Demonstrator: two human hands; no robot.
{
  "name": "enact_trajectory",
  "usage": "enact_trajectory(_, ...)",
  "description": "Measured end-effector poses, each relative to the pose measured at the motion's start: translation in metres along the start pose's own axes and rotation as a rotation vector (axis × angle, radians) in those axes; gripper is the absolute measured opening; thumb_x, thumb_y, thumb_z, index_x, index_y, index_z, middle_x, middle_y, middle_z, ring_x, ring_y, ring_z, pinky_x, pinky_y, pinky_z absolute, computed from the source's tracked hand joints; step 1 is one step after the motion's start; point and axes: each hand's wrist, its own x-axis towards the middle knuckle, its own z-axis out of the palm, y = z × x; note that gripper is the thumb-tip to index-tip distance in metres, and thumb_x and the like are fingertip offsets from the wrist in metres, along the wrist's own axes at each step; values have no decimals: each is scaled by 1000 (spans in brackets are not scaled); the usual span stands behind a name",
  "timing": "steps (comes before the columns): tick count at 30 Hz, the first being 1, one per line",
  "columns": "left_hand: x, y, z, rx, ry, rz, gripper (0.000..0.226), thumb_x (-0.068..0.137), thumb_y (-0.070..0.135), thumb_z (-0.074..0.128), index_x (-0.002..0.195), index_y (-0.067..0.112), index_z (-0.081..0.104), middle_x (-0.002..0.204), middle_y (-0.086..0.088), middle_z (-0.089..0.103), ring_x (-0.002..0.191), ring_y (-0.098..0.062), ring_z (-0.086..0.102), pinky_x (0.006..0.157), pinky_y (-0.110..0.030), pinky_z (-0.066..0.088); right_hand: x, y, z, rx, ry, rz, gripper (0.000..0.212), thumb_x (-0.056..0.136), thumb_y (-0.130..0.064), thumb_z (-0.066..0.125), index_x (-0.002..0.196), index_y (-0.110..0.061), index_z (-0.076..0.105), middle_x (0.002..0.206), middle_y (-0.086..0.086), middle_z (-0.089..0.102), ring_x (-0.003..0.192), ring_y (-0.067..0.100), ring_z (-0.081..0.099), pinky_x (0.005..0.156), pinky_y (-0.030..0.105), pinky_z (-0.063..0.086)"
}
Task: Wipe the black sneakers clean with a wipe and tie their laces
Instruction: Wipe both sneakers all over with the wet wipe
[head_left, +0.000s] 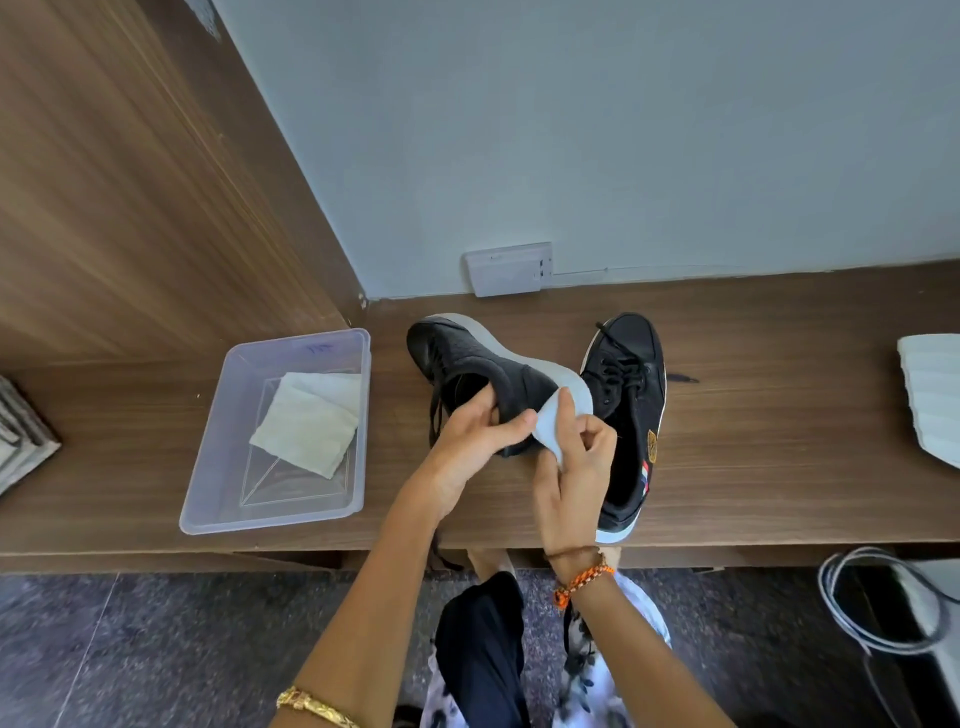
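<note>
My left hand (475, 441) grips one black sneaker (467, 364) at its collar, tilted on its side so the pale sole faces right. My right hand (574, 467) pinches a white wipe (551, 426) pressed against that sneaker's heel. The other black sneaker (631, 415), with a white sole edge and a striped badge, lies flat on the wooden shelf (753, 441) just to the right, its laces loose. A lace from the held sneaker dangles past the shelf's front edge.
A clear plastic tub (280, 436) with a folded cloth (309, 421) sits left of the shoes. A wall socket (509, 268) is behind them. A white ribbed object (932, 400) lies at the far right. A wooden panel rises at the left.
</note>
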Motion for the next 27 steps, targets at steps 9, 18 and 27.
enact_trajectory(9,15,24,17,74,218,137,28,94,26,48,101,1,60,88,-5,47,80,-17,41,69,-30,34,28,16,-13,-165,185,-105,55,72,-1,30,125,-7,45,94,13,40,83,14,37,76,20,36)
enact_trajectory(18,16,44,12,-354,411,122,17,93,23,50,79,18,59,93,-3,59,96,-20,56,74,-29,46,35,-6,-4,-117,161,-137,57,74,-3,28,131,-10,33,93,22,48,86,14,38,77,19,37)
enact_trajectory(27,1,32,-10,-1293,288,162,38,96,34,39,112,4,57,90,-13,72,80,-22,72,71,-31,60,56,-51,24,-33,-34,-490,54,75,0,46,127,-16,43,95,0,42,85,12,39,79,8,25)
